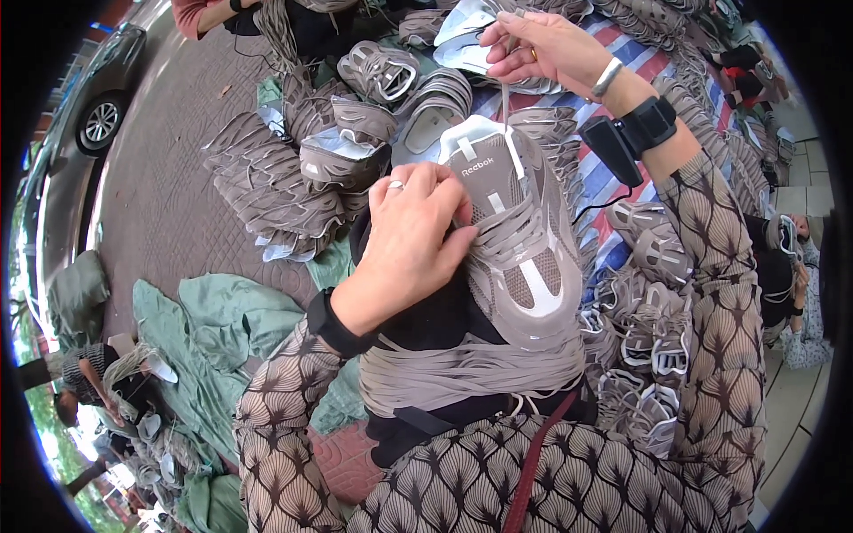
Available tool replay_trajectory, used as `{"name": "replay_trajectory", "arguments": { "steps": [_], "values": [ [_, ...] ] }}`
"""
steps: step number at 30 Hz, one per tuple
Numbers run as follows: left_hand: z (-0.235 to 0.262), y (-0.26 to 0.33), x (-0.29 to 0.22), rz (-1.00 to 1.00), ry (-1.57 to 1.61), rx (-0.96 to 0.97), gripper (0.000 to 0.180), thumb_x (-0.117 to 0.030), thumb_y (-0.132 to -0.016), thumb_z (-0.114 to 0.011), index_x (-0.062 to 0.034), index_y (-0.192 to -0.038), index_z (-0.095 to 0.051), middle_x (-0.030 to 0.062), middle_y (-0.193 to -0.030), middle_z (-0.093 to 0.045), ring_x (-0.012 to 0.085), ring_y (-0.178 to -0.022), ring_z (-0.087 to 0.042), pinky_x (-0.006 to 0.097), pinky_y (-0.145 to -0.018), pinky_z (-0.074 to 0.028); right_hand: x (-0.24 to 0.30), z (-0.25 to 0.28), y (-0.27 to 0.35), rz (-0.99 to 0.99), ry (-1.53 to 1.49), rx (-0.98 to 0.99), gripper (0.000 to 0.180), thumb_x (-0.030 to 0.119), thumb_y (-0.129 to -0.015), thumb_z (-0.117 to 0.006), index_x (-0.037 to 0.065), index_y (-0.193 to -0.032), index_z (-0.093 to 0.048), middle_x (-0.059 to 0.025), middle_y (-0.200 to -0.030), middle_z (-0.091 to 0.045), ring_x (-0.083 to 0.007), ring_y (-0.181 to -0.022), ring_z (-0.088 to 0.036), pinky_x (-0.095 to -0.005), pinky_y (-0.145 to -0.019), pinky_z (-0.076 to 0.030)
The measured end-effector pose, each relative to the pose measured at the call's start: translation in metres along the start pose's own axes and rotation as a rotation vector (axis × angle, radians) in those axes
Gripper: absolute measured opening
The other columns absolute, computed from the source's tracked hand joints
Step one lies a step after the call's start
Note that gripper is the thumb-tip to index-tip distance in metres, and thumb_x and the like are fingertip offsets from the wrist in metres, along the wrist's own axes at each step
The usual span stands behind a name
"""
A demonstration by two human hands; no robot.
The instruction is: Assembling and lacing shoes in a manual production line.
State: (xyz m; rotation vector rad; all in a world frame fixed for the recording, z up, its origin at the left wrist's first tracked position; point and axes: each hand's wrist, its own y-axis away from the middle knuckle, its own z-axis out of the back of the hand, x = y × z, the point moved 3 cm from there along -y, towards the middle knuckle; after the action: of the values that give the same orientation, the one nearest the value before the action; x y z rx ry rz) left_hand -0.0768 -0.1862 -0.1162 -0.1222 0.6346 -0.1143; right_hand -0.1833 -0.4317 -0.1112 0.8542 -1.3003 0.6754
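The left hand [410,233] covers the near-left side of the grey shoe upper [520,235], so its lacing there cannot be seen, and the bundle of grey laces [471,373] hides the lap beneath. A person at far left [209,13] is cut off by the top edge. The car [98,98] on the far left is bent and partly lost at the dark rim.

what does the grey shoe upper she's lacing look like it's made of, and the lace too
Shoe upper: apparently matte grey synthetic with mesh panels; a fine weave shows between smooth overlays. Lace: likely flat woven textile, pulled taut by the right hand while the left hand steadies the upper.
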Motion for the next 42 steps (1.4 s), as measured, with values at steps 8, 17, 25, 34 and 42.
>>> {"name": "replay_trajectory", "arguments": {
  "steps": [8,17,25,34,42],
  "values": [
    [-0.017,-0.031,-0.021,-0.125,-0.044,-0.035,0.018,-0.019,-0.068,-0.071,-0.0103,-0.081,-0.062,0.0063,-0.097,-0.052,0.026,-0.1,-0.048,0.041,-0.087,-0.032,0.0,-0.002,0.0,0.041,0.01,-0.009,0.039,0.036,-0.099,-0.045,0.0,-0.105,-0.06,-0.0082,-0.091,-0.063,-0.0145,-0.082,-0.065,-0.0268,-0.078,-0.056],
    [-0.018,-0.027,-0.041,-0.061,0.197,0.098,0.009,-0.014,-0.068,-0.062,-0.007,-0.065,-0.056,0.0081,-0.086,-0.054,0.0273,-0.087,-0.051,0.039,-0.077,-0.034,-0.012,0.004,0.013,-0.021,-0.064,-0.01,0.038,0.035,-0.099,-0.044,0.0,-0.105,-0.06,-0.0083,-0.092,-0.063,-0.0145,-0.081,-0.066,-0.0268,-0.077,-0.056],
    [-0.008,-0.037,-0.028,-0.216,-0.712,-0.229,0.007,-0.011,-0.07,-0.058,-0.0058,-0.073,-0.054,0.0091,-0.077,-0.054,0.0249,-0.085,-0.055,0.037,-0.083,-0.036,-0.002,0.009,0.011,-0.089,0.355,-0.02,0.04,0.037,-0.1,-0.04,0.004,-0.111,-0.059,-0.0085,-0.094,-0.068,-0.0016,-0.049,-0.041,-0.0165,-0.04,-0.035],
    [-0.03,-0.026,-0.049,-0.092,0.055,-0.128,0.005,-0.011,-0.078,-0.061,-0.0083,-0.081,-0.059,0.0048,-0.07,-0.06,0.0241,-0.072,-0.057,0.04,-0.081,-0.034,-0.035,0.03,0.003,-0.188,-0.336,-0.046,0.042,0.033,-0.101,-0.037,-0.002,-0.118,-0.052,-0.0109,-0.098,-0.065,-0.019,-0.087,-0.067,-0.0324,-0.082,-0.057],
    [-0.023,-0.025,-0.042,0.045,0.111,-0.108,0.009,-0.01,-0.074,-0.059,-0.0089,-0.083,-0.059,0.0061,-0.069,-0.06,0.0261,-0.072,-0.057,0.042,-0.083,-0.033,-0.02,0.024,-0.015,0.012,-0.482,-0.124,0.036,0.024,-0.099,-0.042,-0.009,-0.108,-0.052,-0.0205,-0.096,-0.063,-0.0304,-0.088,-0.065,-0.0407,-0.079,-0.056]
  ]
}}
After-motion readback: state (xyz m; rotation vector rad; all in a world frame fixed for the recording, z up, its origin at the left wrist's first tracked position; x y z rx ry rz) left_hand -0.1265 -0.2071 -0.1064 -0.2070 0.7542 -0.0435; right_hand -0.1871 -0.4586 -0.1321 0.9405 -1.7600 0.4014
